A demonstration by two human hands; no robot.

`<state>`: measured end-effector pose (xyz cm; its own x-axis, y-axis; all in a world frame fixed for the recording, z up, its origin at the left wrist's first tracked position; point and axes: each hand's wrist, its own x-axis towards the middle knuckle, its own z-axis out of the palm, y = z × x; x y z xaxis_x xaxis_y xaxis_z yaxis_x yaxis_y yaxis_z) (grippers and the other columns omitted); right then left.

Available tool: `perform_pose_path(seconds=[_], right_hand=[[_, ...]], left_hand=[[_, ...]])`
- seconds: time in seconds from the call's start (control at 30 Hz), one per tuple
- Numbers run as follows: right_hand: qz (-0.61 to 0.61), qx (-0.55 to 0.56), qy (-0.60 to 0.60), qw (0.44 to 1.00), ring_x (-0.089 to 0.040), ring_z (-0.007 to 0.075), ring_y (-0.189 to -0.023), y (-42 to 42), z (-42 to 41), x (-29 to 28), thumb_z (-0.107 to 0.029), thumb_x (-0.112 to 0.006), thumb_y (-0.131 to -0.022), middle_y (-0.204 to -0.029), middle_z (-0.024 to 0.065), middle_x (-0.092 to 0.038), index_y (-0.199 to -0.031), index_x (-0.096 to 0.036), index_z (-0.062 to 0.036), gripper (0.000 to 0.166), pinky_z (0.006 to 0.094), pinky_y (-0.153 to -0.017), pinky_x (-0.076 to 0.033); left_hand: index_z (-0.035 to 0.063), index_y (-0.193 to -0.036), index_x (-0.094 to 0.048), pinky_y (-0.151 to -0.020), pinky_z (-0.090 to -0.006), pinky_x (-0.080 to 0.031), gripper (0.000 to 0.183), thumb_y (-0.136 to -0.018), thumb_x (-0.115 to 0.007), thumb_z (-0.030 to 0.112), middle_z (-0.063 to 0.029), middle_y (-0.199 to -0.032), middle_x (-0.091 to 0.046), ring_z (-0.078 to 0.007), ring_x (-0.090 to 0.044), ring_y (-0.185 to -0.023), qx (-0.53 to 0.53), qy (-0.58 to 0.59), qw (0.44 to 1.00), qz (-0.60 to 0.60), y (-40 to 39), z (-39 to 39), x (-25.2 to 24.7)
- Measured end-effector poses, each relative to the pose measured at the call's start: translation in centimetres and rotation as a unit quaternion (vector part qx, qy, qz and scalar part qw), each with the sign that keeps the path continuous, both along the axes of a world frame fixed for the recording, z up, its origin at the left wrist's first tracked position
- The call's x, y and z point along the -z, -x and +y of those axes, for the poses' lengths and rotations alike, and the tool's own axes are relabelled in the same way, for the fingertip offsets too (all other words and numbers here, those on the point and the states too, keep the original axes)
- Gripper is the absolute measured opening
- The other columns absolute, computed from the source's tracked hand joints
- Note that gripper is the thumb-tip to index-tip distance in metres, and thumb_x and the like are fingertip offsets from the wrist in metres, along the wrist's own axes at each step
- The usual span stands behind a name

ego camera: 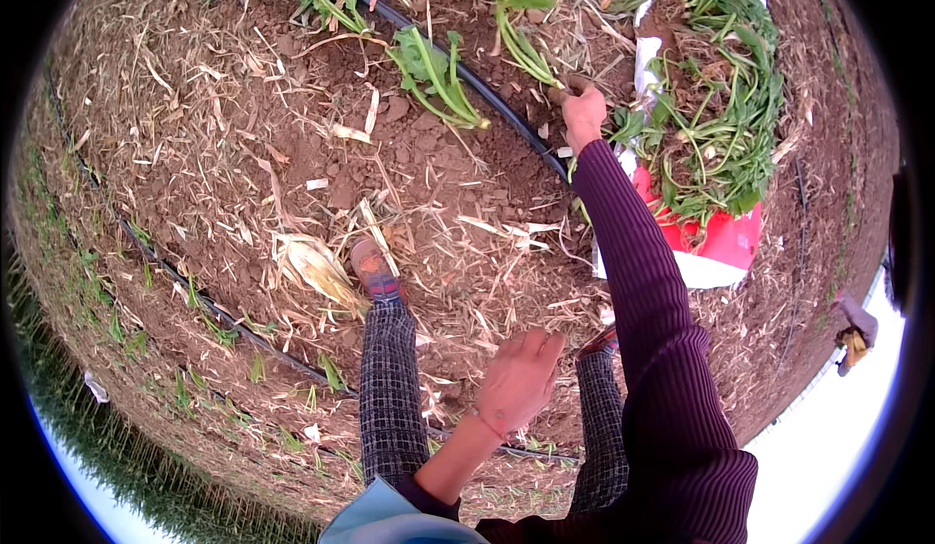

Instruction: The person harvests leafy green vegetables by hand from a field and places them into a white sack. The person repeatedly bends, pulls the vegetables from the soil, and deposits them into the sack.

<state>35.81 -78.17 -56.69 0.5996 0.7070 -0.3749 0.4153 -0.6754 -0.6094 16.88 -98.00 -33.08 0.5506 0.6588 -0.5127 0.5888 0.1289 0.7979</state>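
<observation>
My right hand (583, 114) reaches out to the soil, its fingers closed around the pale base of a leafy green plant (527, 51). The plant's long stalks spread away from the hand, beside a black drip irrigation hose (504, 106). Close to my right forearm lies a flattened red and white plastic sack (719, 241), with a heap of uprooted leafy plants (719, 113) and their roots on it. My left hand (517, 379) hangs between my legs, back upward, apart from the plants. Its fingers look bent, and its palm is hidden.
Another leafy plant (438, 80) stands across the hose, with more plants (332, 7) farther along. Dry corn husks (314, 266) and straw litter the brown soil beside my shoe (376, 270). A second hose (241, 325) runs behind me. Another person (856, 328) is far off right.
</observation>
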Motion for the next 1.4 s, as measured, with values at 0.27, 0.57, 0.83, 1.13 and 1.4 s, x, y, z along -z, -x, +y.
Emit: perform_pose_path(seconds=[0.27, 0.57, 0.83, 1.13, 1.4], right_hand=[[-0.109, -0.222, 0.061, 0.967, -0.060, 0.0322, -0.086, -1.1, -2.6, 1.7, -0.025, -0.064, -0.075, -0.094, 0.0155, -0.063, -0.100, -0.063, -0.0093, 0.030, 0.0380, -0.075, -0.046], [-0.223, -0.295, -0.003, 0.929, -0.059, 0.0362, -0.082, -0.5, -3.5, 2.5, -0.013, -0.054, -0.076, -0.092, 0.0177, -0.059, -0.095, -0.059, -0.0079, 0.020, 0.0449, -0.071, -0.047], [-0.219, -0.270, 0.040, 0.937, -0.060, 0.0359, -0.081, 0.4, -2.7, 1.9, -0.020, -0.058, -0.077, -0.097, 0.0183, -0.060, -0.097, -0.059, -0.0101, 0.022, 0.0448, -0.070, -0.047], [-0.306, -0.330, -0.013, 0.893, -0.061, 0.0328, -0.076, -0.2, -3.1, 4.6, -0.007, -0.052, -0.075, -0.089, 0.0147, -0.059, -0.090, -0.056, -0.0083, 0.016, 0.0423, -0.064, -0.049], [-0.216, -0.313, 0.089, 0.921, -0.061, 0.0341, -0.084, -0.9, -2.0, 2.9, -0.004, -0.052, -0.076, -0.086, 0.0173, -0.062, -0.098, -0.057, -0.0055, 0.022, 0.0429, -0.071, -0.048]], left_hand=[[0.0045, -0.103, -0.052, -0.071, -0.0365, -0.047, 0.033, -0.071, -0.058, 0.004, -0.0111, -0.090, -0.052, -0.0281, -0.056, -0.081, -0.018, -0.007, 1.000, 0.009, -0.1, -0.2, 0.1], [0.0046, -0.103, -0.052, -0.068, -0.0360, -0.048, 0.033, -0.070, -0.057, 0.004, -0.0102, -0.088, -0.052, -0.0262, -0.056, -0.078, -0.005, -0.007, 1.000, 0.019, -0.8, -0.2, 0.6], [0.0027, -0.103, -0.053, -0.068, -0.0362, -0.048, 0.033, -0.070, -0.057, 0.004, -0.0103, -0.091, -0.053, -0.0256, -0.057, -0.078, -0.007, -0.003, 1.000, 0.015, -1.0, -0.1, 1.1], [0.0026, -0.106, -0.051, -0.070, -0.0364, -0.047, 0.036, -0.071, -0.057, 0.004, -0.0113, -0.094, -0.053, -0.0266, -0.056, -0.081, -0.028, -0.007, 1.000, 0.013, -0.3, 0.2, 1.5], [0.0032, -0.105, -0.051, -0.073, -0.0387, -0.046, 0.034, -0.072, -0.056, 0.003, -0.0120, -0.095, -0.053, -0.0294, -0.055, -0.084, -0.038, 0.000, 0.999, 0.006, 0.5, 0.0, 0.8]])
